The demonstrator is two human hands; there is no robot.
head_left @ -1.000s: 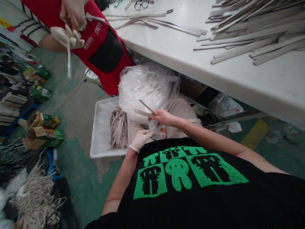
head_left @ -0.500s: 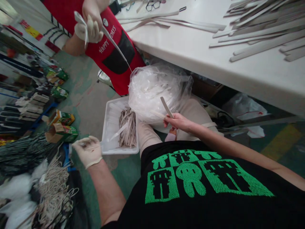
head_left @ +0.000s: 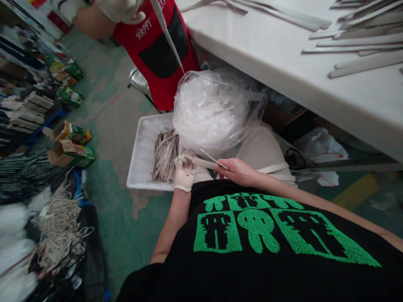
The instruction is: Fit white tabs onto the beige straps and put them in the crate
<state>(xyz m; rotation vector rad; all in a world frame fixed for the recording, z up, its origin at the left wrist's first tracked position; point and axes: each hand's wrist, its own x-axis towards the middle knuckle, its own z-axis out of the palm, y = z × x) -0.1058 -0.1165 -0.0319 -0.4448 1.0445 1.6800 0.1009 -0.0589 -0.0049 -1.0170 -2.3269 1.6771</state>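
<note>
Seen from above, a seated person in a black shirt [head_left: 252,260] with green pixel-style figures works with both hands low in front of the waist. The bare right hand [head_left: 237,171] grasps two pale flat strips [head_left: 206,162] between thumb and fingers; one reaches across toward the left hand, the other slants up and away at an angle. The left hand [head_left: 185,173], in a thin whitish glove, has its fingers curled at the far end of the nearer strip; the blur there makes it hard to say whether they pinch it or only touch it.

Just beyond the hands, a bulging clear plastic bag [head_left: 217,113] full of whitish material rests over the person's knees, in pale trousers [head_left: 264,149]. Beside the left hand, a white plastic bin [head_left: 134,163] holds a heap of grey-brown strips [head_left: 165,157] along its right side.

At upper right, a white table [head_left: 252,46] carries more long strips [head_left: 368,44]. At upper left, a co-worker in a red apron [head_left: 189,54] raises a gloved hand [head_left: 122,9], near a strip hanging down toward the bag. Tangled beige cord [head_left: 58,222] lies at lower left.
</note>
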